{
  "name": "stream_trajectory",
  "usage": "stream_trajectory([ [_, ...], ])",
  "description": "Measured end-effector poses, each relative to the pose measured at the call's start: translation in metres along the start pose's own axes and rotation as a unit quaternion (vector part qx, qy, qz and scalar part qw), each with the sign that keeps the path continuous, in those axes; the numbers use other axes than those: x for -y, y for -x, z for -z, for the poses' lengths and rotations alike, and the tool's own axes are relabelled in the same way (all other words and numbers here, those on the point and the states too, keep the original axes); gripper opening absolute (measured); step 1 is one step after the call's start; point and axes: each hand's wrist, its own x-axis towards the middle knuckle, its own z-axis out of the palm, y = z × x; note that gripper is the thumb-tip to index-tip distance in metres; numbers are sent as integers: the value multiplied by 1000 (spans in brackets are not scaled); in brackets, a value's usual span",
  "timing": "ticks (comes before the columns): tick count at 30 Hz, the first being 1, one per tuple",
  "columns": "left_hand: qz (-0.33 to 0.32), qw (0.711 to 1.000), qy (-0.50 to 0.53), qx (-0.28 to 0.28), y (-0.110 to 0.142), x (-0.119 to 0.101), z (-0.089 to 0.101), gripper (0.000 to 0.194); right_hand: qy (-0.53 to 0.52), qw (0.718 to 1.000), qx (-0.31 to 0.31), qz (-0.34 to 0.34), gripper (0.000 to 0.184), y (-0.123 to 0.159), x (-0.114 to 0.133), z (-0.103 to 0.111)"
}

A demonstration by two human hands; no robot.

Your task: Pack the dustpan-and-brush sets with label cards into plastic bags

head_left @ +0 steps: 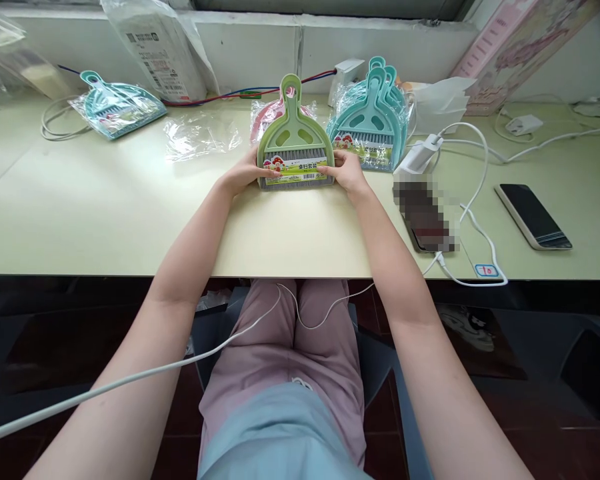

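Note:
Both my hands grip a green mini dustpan and brush set, which stands upright on the table with its handle pointing up. My left hand holds its left lower edge, the thumb lying across the front label. At the right lower edge is my right hand, thumb also on the label. The grey bristles show along the bottom, under a label with red mushrooms. A pink dustpan in clear wrap is partly hidden behind it. Just right of my right hand stand several blue dustpan sets in wrap.
Another wrapped blue dustpan set lies at the back left, near a crumpled clear plastic bag. To the right are a white charger with cables, a blurred phone and a second phone. A white cable crosses my lap.

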Motion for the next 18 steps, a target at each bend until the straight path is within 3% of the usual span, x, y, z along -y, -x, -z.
stream_trajectory([
  [6,-5,999,-34,-10,2,-7,-5,97,-26,999,-10,-23,64,1,1,-2],
  [12,-12,999,-16,33,6,-16,-6,108,-55,998,-4,-40,66,8,10,1],
  [18,2,999,-9,30,8,-19,-7,108,-67,996,-1,-52,71,12,18,4],
])
